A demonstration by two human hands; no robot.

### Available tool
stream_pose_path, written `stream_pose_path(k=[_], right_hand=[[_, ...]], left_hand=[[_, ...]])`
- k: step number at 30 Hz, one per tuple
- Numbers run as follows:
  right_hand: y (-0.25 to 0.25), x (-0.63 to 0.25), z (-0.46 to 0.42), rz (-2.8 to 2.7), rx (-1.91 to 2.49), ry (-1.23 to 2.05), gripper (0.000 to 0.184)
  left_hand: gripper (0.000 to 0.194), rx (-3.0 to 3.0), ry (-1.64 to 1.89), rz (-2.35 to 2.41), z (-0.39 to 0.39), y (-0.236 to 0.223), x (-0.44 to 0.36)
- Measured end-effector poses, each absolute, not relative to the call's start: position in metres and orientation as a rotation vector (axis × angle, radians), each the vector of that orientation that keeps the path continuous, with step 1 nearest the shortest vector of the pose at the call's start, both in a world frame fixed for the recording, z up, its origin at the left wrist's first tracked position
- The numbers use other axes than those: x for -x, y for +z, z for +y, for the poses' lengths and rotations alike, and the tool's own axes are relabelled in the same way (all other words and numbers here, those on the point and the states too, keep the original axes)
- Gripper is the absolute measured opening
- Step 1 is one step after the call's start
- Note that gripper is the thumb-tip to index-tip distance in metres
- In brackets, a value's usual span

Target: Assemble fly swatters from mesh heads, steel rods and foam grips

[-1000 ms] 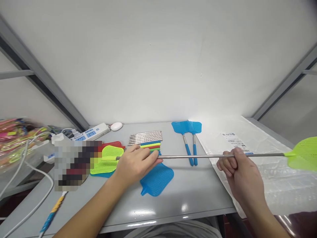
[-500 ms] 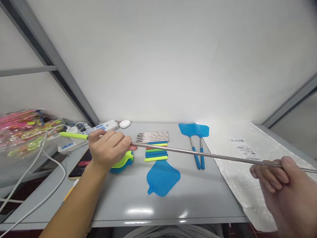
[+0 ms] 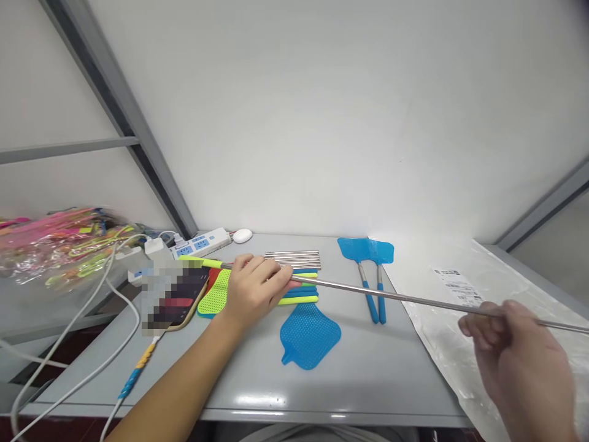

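Observation:
A long, thin telescopic metal rod (image 3: 368, 290) with a yellow-green handle (image 3: 202, 263) stretches across the view, tilted down to the right. My left hand (image 3: 257, 288) is closed round the rod just right of its handle. Further along, my right hand (image 3: 515, 344) pinches the same rod; its far end runs out of the frame. Below the rod lies a blue perforated fly swatter head (image 3: 310, 337). Coloured handles (image 3: 299, 300) and several short metal rods (image 3: 294, 258) lie in rows, partly behind my left hand. Yellow-green and other swatter heads (image 3: 215, 298) are stacked left of it.
Two blue fly swatters (image 3: 368, 252) lie at the back. A white plastic mailing bag (image 3: 442, 331) covers the right side. On the left are a power strip (image 3: 202, 242), a phone (image 3: 191, 307), white cables (image 3: 131, 307) and bagged colourful items (image 3: 69, 245).
My left hand has moved right along with the handle, and slightly down. My right hand has shifted slightly left and down on the rod. The view has turned a little left.

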State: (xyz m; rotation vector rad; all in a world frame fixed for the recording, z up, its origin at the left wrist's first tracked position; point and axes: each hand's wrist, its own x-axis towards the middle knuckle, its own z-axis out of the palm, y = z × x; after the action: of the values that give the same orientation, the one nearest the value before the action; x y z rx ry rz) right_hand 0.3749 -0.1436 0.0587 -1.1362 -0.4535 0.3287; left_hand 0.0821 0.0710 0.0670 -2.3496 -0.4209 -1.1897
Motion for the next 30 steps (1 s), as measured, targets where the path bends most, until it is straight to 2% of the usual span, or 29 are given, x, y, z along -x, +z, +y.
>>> stream_pose_path(k=[3,8,13,19,25,30], right_hand=[[0.05,-0.356,-0.139,-0.5,1.184,0.451,0.033],[0.025,-0.325,-0.13,-0.74,1.317,0.764,0.047],[0.025,-0.315,-0.131,-0.714,1.419,0.676,0.053],[0.032,-0.313,-0.136,-0.736,1.471,0.607,0.05],[0.03,-0.316,-0.141,-0.666,1.263,0.701,0.051],[0.039,-0.329,-0.141,-0.483,1.067,0.633,0.051]], left_hand=[[0.011,2.427,-1.181,-0.386,0.063,0.065,-0.09],[0.009,2.553,-1.026,-0.278,0.048,0.052,-0.106],[0.003,2.513,-0.977,-0.182,0.048,0.047,-0.112],[0.009,2.334,-1.048,-0.054,0.06,0.059,-0.104],[0.013,2.328,-1.107,-0.01,0.057,0.062,-0.1],[0.015,2.37,-1.216,-0.105,0.066,0.063,-0.089]])
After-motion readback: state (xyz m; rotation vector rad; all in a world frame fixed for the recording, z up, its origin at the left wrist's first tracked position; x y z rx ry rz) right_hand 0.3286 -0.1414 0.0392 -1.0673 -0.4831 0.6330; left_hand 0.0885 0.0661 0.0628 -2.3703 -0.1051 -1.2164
